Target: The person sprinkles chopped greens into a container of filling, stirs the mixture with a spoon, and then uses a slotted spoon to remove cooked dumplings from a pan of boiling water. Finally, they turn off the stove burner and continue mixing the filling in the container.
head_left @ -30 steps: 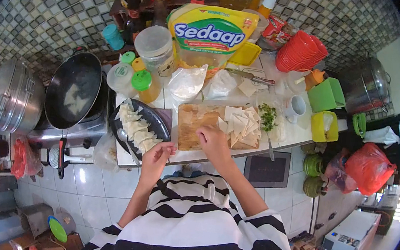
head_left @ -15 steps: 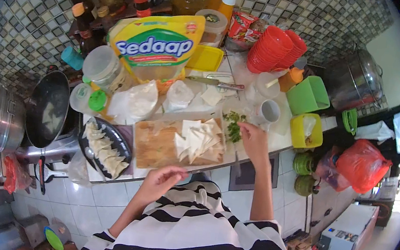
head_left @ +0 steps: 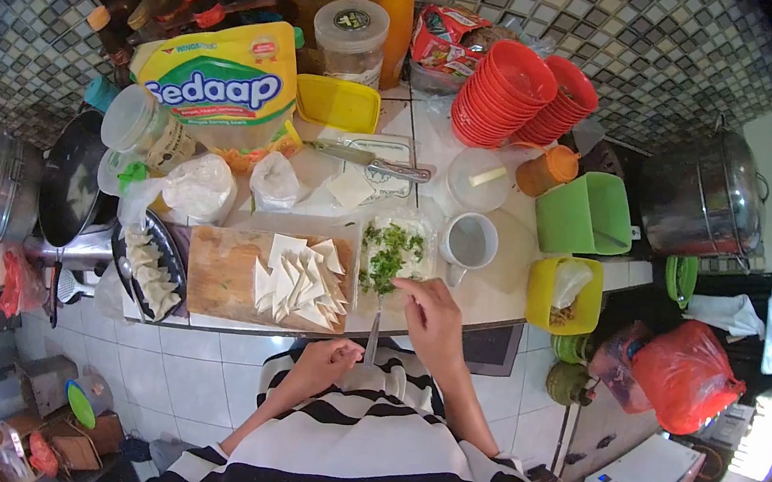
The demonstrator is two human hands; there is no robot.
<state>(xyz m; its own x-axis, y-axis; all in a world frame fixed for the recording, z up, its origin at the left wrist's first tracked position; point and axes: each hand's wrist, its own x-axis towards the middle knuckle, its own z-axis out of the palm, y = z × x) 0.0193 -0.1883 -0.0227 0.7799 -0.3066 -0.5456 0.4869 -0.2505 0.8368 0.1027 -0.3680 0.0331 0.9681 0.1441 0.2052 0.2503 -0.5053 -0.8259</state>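
My right hand [head_left: 434, 319] is pinched at the front edge of a clear container [head_left: 426, 280], its fingertips by the chopped green herbs [head_left: 388, 259]. Those herbs lie over a pale filling inside it. Whatever sits between those fingertips is too small to make out. A metal utensil handle [head_left: 372, 336] sticks out over the counter edge from the container. Left of that handle, my left hand [head_left: 330, 359] hovers before the counter with fingers curled in and nothing visible in them. Beside the container, white wrapper sheets [head_left: 304, 281] are stacked on a wooden board [head_left: 226, 270].
Folded dumplings [head_left: 151, 268] fill a dark plate [head_left: 175, 244] at left. Behind are bagged white powder [head_left: 200, 187], a knife [head_left: 399, 171] and a yellow Sedaap pouch [head_left: 212, 90]. To the right stand a white mug [head_left: 470, 242], a green container [head_left: 582, 212] and stacked red bowls [head_left: 505, 92].
My view has shifted right and closer over the counter. My right hand has moved from above the herbs to the container's front edge. My left hand's fingers have curled in more.
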